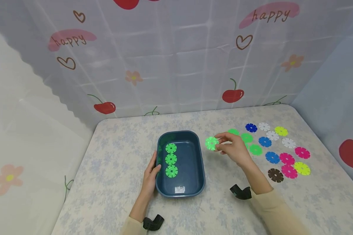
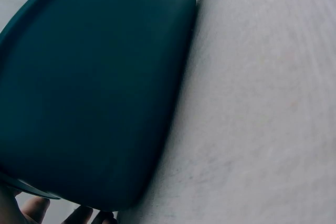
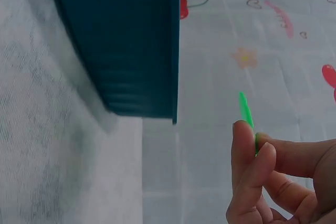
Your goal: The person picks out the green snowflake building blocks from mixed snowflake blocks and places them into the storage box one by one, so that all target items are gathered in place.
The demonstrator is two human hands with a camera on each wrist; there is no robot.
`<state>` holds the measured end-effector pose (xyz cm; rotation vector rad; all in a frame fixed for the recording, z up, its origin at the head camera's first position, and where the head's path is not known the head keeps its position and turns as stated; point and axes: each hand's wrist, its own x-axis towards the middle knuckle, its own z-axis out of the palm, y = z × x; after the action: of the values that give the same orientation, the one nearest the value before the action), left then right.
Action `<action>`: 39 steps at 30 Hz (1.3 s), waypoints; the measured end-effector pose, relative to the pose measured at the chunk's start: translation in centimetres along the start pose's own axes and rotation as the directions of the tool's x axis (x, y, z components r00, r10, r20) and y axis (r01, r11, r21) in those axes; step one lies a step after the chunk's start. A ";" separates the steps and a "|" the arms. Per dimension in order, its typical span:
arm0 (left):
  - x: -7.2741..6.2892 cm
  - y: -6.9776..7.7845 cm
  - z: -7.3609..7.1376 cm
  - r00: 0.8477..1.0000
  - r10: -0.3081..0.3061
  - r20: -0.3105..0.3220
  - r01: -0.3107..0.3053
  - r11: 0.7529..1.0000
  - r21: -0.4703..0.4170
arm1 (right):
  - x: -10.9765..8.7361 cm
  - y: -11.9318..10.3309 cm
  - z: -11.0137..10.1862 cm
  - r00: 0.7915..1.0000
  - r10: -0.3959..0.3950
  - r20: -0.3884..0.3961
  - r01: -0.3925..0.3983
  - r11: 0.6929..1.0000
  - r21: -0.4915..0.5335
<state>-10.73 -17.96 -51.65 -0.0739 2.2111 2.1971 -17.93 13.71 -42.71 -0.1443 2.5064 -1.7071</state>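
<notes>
Hands at work over a patterned tabletop [image 1: 117, 169], head view w/ both wrist views. L hand [image 1: 150, 177] grips the L wall of a dark blue tray [image 1: 189, 169], thumb at the rim, fingers along the outside. R hand [image 1: 233, 147], well apart from the L, pinches 1 green disc [image 1: 211, 143] btwn thumb & fingers, held up just beyond the tray's R side; R wrist view shows this disc edge-on. In the tray, nearer its L wall, 3 green notched discs [image 1: 171, 159] lie flat in a column. Beyond the R hand, at least 3 more green pcs [image 1: 256, 149] lie on the tabletop, partly hidden by it. Farther R, spread loosely: 1 dark blue disc [image 1: 251, 127], 2 lighter blue discs [image 1: 272, 157], 3 white discs [image 1: 288, 143], 2 yellow discs [image 1: 302, 168], 3 pink discs [image 1: 289, 171] & 1 brown disc [image 1: 275, 175], the last nearest the person. Black wrist units [image 1: 240, 192] sit by the beige sleeves [image 1: 277, 212]. Backdrop [image 1: 176, 65]: pale sheet w/ cherries, hearts, flowers & "happy".
</notes>
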 end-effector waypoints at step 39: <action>-0.1 -0.1 -0.2 0.998 0.040 0.041 -0.038 0.998 -0.040 | -2.6 -1.0 13.5 0.839 0.008 0.544 0.068 0.991 -0.119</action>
<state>-10.59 -18.13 -51.71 0.0144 2.1672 2.2401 -13.49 1.30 -46.64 -0.5950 2.1817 -1.2631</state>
